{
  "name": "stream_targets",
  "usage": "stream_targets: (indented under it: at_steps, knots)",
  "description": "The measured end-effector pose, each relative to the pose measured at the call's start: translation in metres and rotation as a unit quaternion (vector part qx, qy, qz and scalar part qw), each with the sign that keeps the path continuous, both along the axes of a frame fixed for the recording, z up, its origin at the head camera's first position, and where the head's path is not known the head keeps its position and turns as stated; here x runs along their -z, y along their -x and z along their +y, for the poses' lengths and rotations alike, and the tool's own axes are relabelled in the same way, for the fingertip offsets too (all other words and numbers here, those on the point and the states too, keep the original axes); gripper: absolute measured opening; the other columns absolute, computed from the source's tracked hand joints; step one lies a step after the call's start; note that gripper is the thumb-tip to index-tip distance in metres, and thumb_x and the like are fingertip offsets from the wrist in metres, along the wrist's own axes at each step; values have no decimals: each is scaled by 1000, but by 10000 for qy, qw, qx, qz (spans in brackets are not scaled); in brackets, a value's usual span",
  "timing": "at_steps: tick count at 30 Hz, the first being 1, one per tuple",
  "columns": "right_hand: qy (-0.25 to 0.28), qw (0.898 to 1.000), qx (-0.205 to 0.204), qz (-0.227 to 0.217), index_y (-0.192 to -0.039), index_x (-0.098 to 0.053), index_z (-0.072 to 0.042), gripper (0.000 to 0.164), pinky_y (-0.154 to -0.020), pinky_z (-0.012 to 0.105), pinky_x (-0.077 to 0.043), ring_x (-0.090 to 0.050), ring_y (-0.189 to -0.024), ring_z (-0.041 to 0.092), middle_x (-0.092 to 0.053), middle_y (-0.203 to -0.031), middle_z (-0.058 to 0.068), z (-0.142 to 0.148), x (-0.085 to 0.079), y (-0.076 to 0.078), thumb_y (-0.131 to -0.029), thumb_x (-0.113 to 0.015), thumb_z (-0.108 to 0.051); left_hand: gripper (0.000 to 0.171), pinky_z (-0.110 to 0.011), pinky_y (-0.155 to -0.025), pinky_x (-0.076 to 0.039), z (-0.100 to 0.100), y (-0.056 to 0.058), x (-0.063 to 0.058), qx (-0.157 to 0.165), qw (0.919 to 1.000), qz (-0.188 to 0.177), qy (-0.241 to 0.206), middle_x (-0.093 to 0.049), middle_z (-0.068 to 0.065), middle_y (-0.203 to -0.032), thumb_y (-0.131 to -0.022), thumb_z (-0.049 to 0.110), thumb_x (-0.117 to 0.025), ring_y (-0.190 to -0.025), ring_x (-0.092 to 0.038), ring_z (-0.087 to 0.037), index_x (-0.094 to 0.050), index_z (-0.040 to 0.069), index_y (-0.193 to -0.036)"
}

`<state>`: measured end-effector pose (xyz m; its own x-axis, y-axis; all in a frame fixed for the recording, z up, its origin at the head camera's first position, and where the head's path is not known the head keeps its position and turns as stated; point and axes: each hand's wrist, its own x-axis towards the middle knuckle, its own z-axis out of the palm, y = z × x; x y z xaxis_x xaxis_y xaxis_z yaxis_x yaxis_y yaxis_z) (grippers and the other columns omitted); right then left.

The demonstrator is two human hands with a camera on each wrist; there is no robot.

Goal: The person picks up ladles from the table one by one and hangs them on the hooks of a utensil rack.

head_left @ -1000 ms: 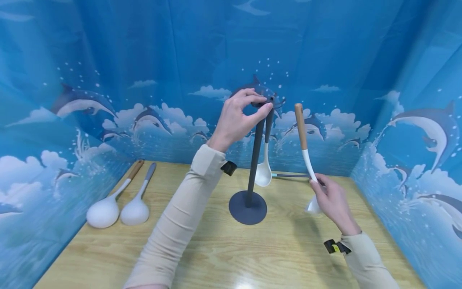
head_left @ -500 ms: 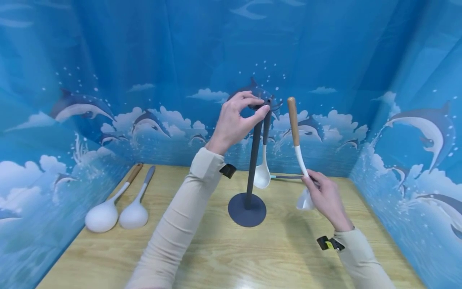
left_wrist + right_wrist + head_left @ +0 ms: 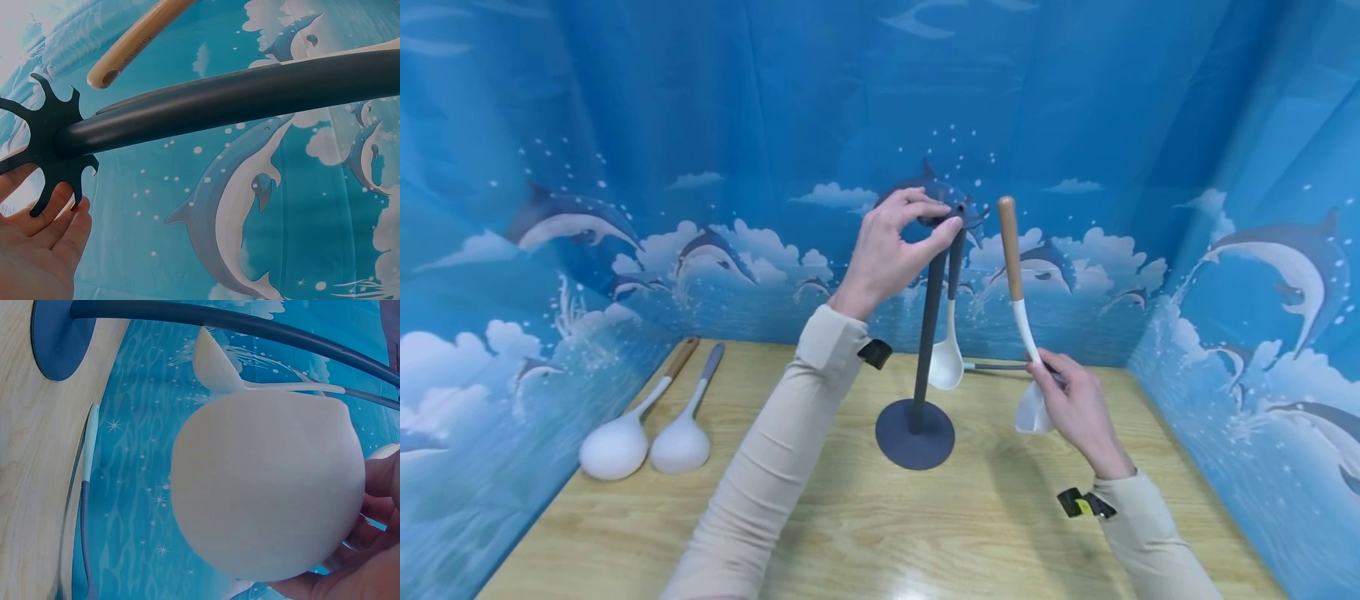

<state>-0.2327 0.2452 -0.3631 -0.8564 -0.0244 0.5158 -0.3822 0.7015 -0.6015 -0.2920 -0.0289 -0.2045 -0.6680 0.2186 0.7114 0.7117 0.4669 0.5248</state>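
Note:
My left hand (image 3: 895, 250) holds the hooked top of a dark utensil stand (image 3: 928, 333) between thumb and fingers. In the left wrist view, several curved hooks (image 3: 47, 134) lie against the fingertips. From the stand's far right side hangs a white spoon (image 3: 947, 362) with a dark handle. My right hand (image 3: 1075, 408) grips a white ladle (image 3: 1033, 412) low on its neck, to the right of the stand. Its wooden handle (image 3: 1011, 250) points up, apart from the hooks, and its bowl hangs downward. The right wrist view shows the ladle's rounded bowl (image 3: 269, 487) close up, fingers behind it.
Two white ladles lie on the left of the wooden table (image 3: 880, 533), one with a wooden handle (image 3: 681, 358), one with a grey handle (image 3: 712, 362). Behind the right hand lies a thin dark-handled utensil (image 3: 996, 367). Blue dolphin curtains (image 3: 775, 125) enclose the back and sides.
My right hand has moved slightly left and up with the ladle, bringing the wooden handle nearer the stand's hooks. In the last half second it barely moves. The left hand keeps its hold.

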Motion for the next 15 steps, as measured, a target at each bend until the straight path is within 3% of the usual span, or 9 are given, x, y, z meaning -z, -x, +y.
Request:
stream_targets:
  at_steps: [10, 15]
  knots:
    - [25, 10000, -86, -37, -127, -65, -5, 38, -74, 52, -56, -69, -96, 37, -68, -106, 15, 0, -6, 0, -103, -50, -32, 36, -43, -110, -39, 1, 2, 1, -13, 10000, -9, -66, -57, -1, -138, -94, 40, -64, -135, -43, -15, -72, 17, -120]
    - [-21, 10000, -21, -25, -126, -66, -8, 38, -71, 45, -56, -69, -91, 33, -69, -106, 14, -2, -6, 1, -103, -50, -33, 36, -43, -110, -39, 2, 2, 1, -7, 10000, -8, -63, -57, -1, -138, -94, 40, -64, -135, -44, -16, -72, 16, -120]
